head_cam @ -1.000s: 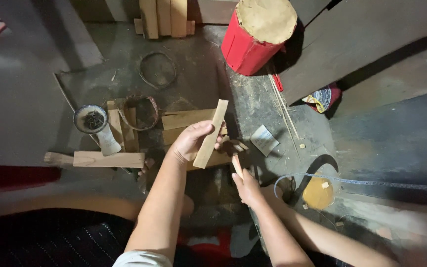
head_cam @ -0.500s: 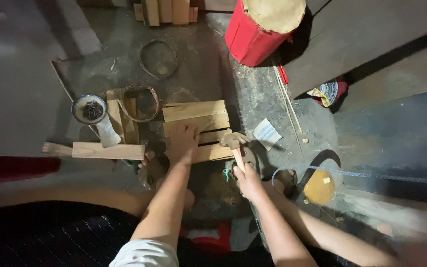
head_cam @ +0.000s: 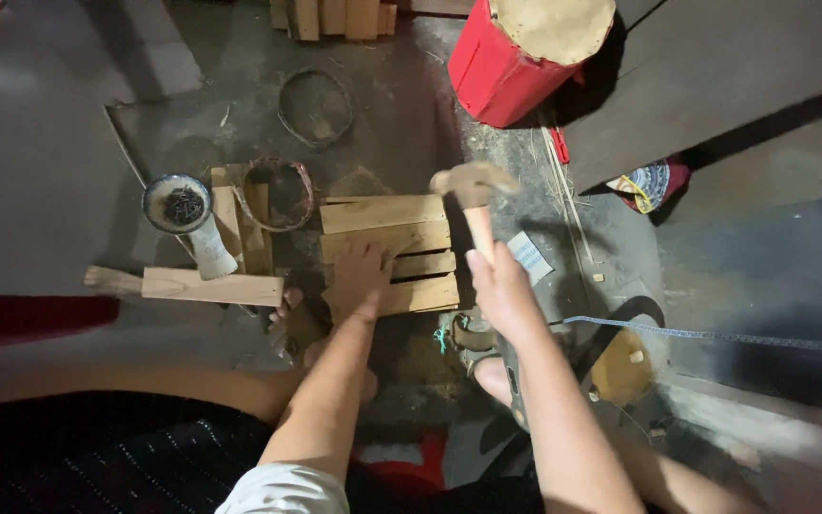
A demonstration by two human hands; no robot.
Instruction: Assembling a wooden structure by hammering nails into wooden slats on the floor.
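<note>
A small panel of wooden slats (head_cam: pixel 401 238) lies flat on the dusty ground in front of me. My left hand (head_cam: pixel 359 278) presses down on its near left part, fingers spread over the slats. My right hand (head_cam: pixel 501 290) grips the wooden handle of a hammer (head_cam: pixel 473 190), whose metal head is raised above the panel's far right corner. A small bowl of dark nails (head_cam: pixel 178 203) stands to the left of the panel.
A red drum with a pale top (head_cam: pixel 525 52) stands at the back right. A loose wooden slat (head_cam: pixel 211 286) and short offcuts (head_cam: pixel 240 214) lie left. Two wire rings (head_cam: pixel 314 105) rest beyond. My sandalled foot (head_cam: pixel 473 335) sits below the panel. A tape strip (head_cam: pixel 715 335) runs right.
My left hand laid down the slat it held upright and now presses on the panel. My right hand picked up the hammer and has raised it.
</note>
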